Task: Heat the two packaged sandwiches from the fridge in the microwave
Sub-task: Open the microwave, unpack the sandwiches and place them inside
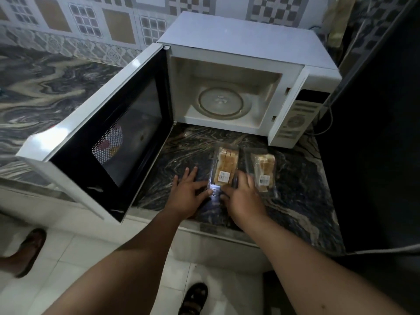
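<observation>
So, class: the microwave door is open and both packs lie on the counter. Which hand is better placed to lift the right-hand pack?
The right hand: it lies beside the right-hand pack, while the left hand sits beyond the other pack.

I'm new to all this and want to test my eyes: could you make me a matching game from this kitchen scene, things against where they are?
Things:
1. white microwave door
2. round glass turntable
3. clear-wrapped sandwich pack between the hands
4. second clear-wrapped sandwich pack

Places or states:
A. inside the oven, bare
B. swung open leftward
C. on the counter, farthest right
D. on the counter, touched by fingers

Pairs: 1-B, 2-A, 3-D, 4-C
</observation>
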